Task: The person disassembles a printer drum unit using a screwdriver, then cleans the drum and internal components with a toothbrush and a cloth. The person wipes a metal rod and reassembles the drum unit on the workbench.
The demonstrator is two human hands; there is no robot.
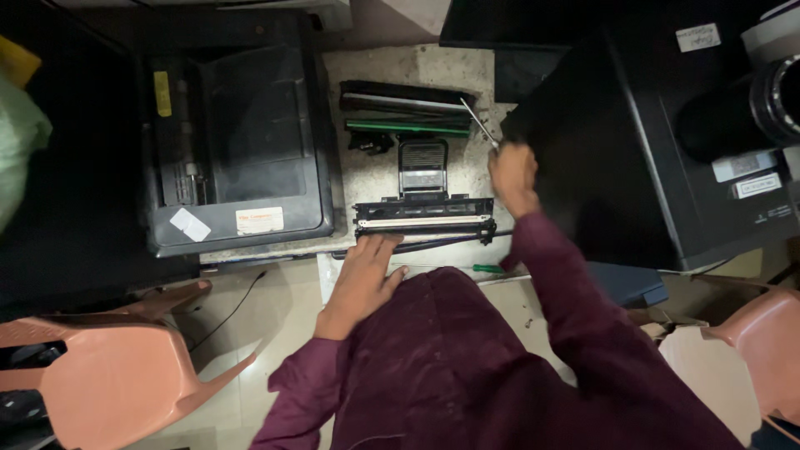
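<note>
At frame centre our left hand [364, 275] lies flat, fingers together, on the black cartridge frame [423, 223]. Just right, our right hand [512, 177] clamps a screwdriver [480, 123], its tip pointing upper left.

A pale, speckled stone bench [375, 62] carries the work. On it lie 1 black printer [237, 133] at the left, 1 larger black machine [633, 150] at the right, and between them a black toner cartridge frame [423, 222] near the front edge. Behind that sit a small black tray piece [422, 165], a green roller [408, 127] and a long black cartridge part [404, 97] (lying parallel, close together).
</note>
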